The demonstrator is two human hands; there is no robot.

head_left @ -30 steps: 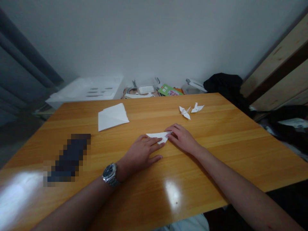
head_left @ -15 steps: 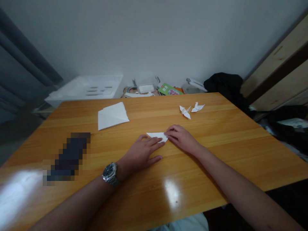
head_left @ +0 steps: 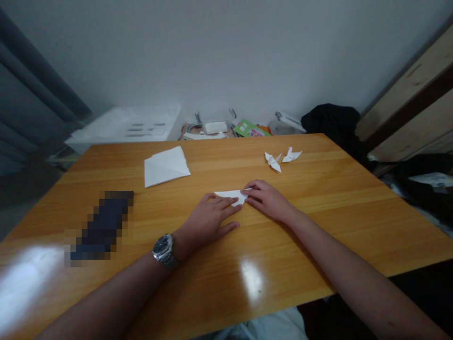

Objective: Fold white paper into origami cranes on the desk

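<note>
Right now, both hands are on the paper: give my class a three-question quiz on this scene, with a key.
1. True or false: the left hand and the right hand both touch the folded paper.
2. How many folded paper birds lie on the table?
3. Which wrist wears the wristwatch: (a) right, (b) left?

Key: 1. True. 2. Two. 3. (b).

Dim light greys the wall (head_left: pixel 226 56) while two white glare patches (head_left: pixel 252 278) shine on the glossy tabletop (head_left: pixel 222 165).

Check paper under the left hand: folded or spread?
Folded: the paper is a narrow, pointed shape, much smaller than the stacked sheets.
</note>
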